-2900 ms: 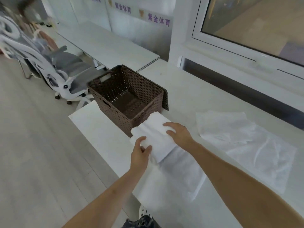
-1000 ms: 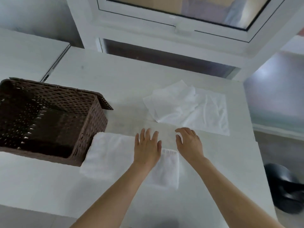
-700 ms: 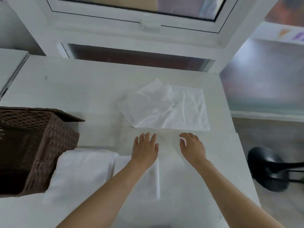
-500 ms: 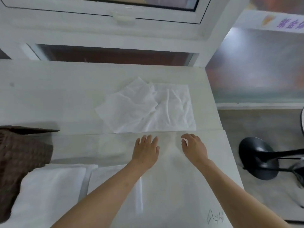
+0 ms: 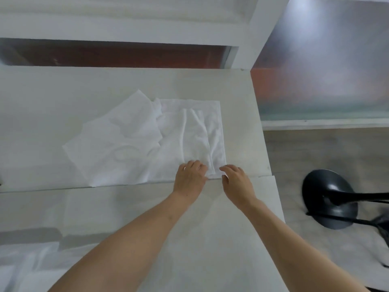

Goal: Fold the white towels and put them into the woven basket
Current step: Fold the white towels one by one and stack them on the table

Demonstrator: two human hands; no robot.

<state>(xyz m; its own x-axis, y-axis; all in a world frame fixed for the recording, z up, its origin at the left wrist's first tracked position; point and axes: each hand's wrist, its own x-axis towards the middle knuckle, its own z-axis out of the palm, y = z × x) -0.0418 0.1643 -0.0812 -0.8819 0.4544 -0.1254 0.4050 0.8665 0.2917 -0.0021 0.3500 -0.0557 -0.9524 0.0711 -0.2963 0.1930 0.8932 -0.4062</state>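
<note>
Two crumpled white towels (image 5: 147, 140) lie overlapping and spread out on the white table (image 5: 42, 106). My left hand (image 5: 190, 178) sits on the near edge of the right-hand towel, its fingers curled into the cloth. Just to its right, my right hand (image 5: 235, 180) pinches that towel's near right corner between thumb and fingers. A folded white towel (image 5: 21, 268) lies blurred at the bottom left. The woven basket is out of view.
A seam (image 5: 84, 187) between two table tops runs just below the spread towels. The table's right edge (image 5: 265, 148) drops to the floor, where a black chair base (image 5: 328, 199) stands. A white window frame (image 5: 126, 28) rises behind the table.
The view swung right, so the basket left the frame. Both hands moved forward from the bare table top to the near edge of the spread towels and closed on the cloth.
</note>
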